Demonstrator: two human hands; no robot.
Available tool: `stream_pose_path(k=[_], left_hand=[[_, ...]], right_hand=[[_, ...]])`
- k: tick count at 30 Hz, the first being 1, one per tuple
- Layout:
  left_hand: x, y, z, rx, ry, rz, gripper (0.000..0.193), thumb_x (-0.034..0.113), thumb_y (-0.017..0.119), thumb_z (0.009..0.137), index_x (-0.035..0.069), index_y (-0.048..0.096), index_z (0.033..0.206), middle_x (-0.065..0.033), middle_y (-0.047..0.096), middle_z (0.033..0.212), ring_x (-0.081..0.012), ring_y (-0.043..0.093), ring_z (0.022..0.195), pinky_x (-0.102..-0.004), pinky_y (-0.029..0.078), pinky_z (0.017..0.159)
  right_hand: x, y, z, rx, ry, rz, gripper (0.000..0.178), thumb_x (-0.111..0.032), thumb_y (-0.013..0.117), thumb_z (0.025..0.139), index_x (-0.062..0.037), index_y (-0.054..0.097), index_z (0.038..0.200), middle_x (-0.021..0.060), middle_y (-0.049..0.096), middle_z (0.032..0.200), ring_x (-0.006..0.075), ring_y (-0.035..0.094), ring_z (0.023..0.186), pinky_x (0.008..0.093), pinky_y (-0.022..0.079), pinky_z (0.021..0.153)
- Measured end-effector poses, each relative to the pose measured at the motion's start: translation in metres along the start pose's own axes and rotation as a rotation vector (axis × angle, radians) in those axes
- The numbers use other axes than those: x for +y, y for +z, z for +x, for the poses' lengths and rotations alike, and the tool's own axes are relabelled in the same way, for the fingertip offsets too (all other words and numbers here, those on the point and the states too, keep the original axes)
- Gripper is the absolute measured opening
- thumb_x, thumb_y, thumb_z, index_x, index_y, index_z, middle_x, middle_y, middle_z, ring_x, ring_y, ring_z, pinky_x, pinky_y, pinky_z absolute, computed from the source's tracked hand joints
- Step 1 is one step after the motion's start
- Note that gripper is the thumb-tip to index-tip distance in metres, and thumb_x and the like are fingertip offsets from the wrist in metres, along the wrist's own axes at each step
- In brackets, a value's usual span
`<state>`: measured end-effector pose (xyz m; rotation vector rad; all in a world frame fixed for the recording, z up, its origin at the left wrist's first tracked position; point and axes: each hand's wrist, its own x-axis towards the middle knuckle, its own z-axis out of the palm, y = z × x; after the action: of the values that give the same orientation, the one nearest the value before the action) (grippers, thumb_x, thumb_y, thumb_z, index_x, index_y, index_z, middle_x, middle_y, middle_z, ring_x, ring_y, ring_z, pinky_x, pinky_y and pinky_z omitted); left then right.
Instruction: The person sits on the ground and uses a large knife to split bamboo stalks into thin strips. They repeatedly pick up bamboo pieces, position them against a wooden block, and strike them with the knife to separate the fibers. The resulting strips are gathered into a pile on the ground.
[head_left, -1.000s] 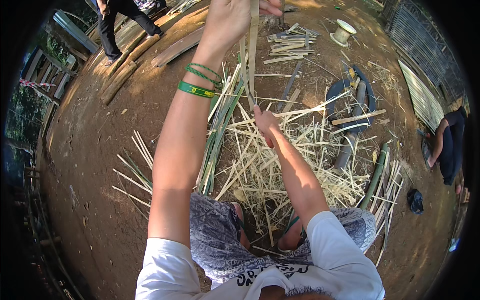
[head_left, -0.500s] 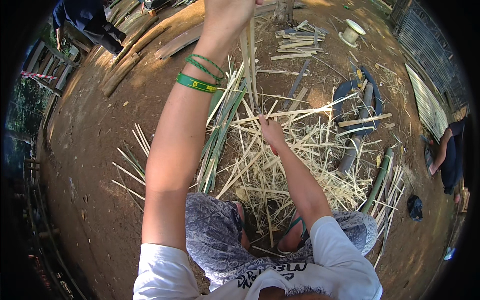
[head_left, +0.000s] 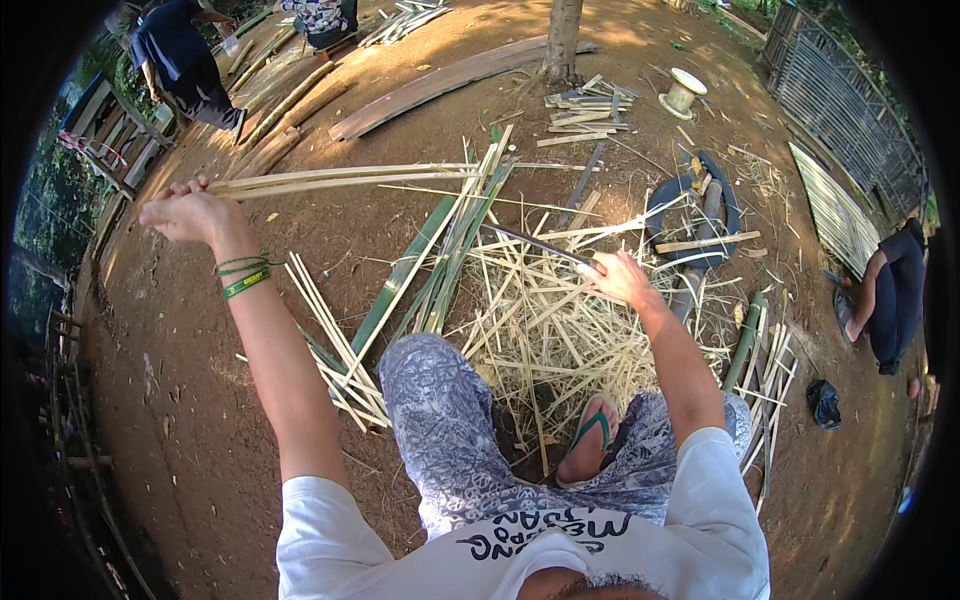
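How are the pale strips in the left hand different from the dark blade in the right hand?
Colour: the strips are pale yellowish; the blade is dark.
Length: the strips look longer than the visible blade.
Direction: the strips extend rightward from the left hand; the blade extends up-left from the right hand.
Both are narrow.

Downward fisheye from head height

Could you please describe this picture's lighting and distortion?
In the head view, black corners frame the fisheye circle and the long plank looks bowed; also in the head view, sunlight brightens the right hand and dapples the ground, foliage at far left sinks into shade, and the pale strips look fairly sharp.
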<state>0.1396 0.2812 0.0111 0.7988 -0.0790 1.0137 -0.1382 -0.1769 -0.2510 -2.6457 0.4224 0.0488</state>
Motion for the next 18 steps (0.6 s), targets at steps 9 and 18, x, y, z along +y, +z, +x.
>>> stream_pose_path(k=[9,18], left_hand=[[-0.084,-0.260,-0.155,0.254,-0.544,0.552,0.072,0.057,0.018,0.103,0.003,0.022,0.149,-0.0203,0.023,0.155,-0.0329,0.029,0.143,-0.0442,0.023,0.119],[0.031,-0.518,-0.349,-0.601,-1.100,1.162,0.064,0.041,0.061,0.095,-0.002,0.047,0.140,-0.0203,0.068,0.109,-0.0288,0.066,0.100,-0.0393,0.050,0.090]], right_hand=[[0.025,-0.100,-0.018,0.126,0.069,-0.010,0.069,-0.063,0.058,0.089,0.0018,0.060,0.067,0.0168,0.059,0.060,0.0315,0.059,0.060,0.0452,0.046,0.062],[0.020,-0.125,-0.096,-0.107,0.354,0.272,0.036,-0.024,0.071,0.083,-0.0099,0.046,0.061,-0.0035,0.041,0.057,0.0095,0.035,0.051,0.0313,0.028,0.048]])
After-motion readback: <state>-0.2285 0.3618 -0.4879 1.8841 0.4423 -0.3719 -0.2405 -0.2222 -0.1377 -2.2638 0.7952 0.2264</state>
